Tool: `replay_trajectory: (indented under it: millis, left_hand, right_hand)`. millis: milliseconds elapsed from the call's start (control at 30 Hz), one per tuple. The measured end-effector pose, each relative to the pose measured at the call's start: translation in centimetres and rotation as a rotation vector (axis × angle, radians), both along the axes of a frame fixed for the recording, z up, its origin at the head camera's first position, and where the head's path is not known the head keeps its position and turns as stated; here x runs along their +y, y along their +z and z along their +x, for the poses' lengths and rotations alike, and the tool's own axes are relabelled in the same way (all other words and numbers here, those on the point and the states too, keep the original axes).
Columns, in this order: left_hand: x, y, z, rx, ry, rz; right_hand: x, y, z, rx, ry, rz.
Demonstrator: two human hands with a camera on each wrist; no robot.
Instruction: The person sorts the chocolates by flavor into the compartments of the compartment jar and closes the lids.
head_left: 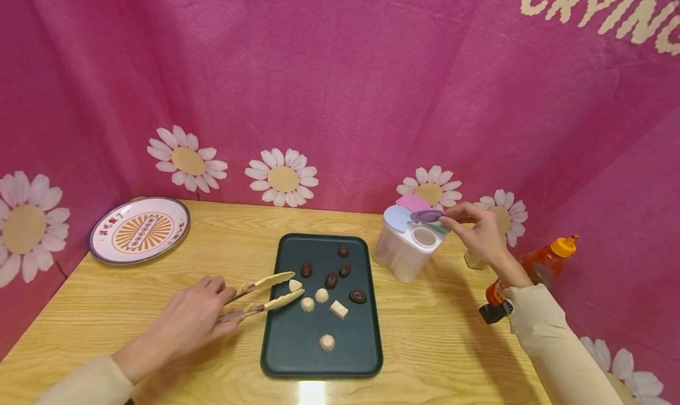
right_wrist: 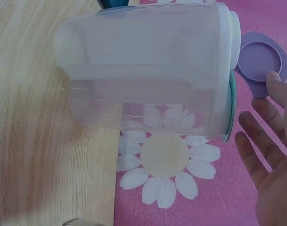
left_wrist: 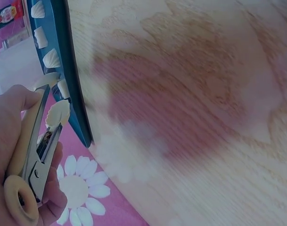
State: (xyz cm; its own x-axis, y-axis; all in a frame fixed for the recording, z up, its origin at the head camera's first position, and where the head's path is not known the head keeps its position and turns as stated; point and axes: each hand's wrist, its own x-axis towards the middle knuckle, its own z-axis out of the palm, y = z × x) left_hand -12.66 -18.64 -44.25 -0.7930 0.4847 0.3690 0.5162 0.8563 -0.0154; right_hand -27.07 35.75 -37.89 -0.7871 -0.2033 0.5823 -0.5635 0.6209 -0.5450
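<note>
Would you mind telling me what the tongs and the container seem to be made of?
Tongs: likely matte cream plastic arms on a metal hinge, which shows grey in the left wrist view. Container: translucent, frosted plastic; the daisy backdrop shows through its wall.

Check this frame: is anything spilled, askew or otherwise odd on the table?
Nothing looks spilled or damaged. The chocolates lie loosely scattered on the dark tray. The left hand holds tongs with tips around a white piece. The right hand touches the container's open purple lid flap. A sauce bottle leans tilted behind that wrist.
</note>
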Motion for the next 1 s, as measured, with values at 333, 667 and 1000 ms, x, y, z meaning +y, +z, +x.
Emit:
replay_trajectory:
  millis: [333,667,1000]
  left_hand:
    - [0.4,0.1,-0.4,-0.092,0.007,-0.003]
    - [0.8,0.9,-1.0,-0.083,0.032,0.035]
    - [3.4,2.3,-3.0,-0.066,0.009,0.078]
  right_hand:
    - [0.0,-0.1,-0.1,-0.007,-0.008,0.002]
    - [-0.1,0.1,0.1,-0.026,-0.016,0.006]
    - [0.0,0.1,0.1,-0.013,-0.013,-0.004]
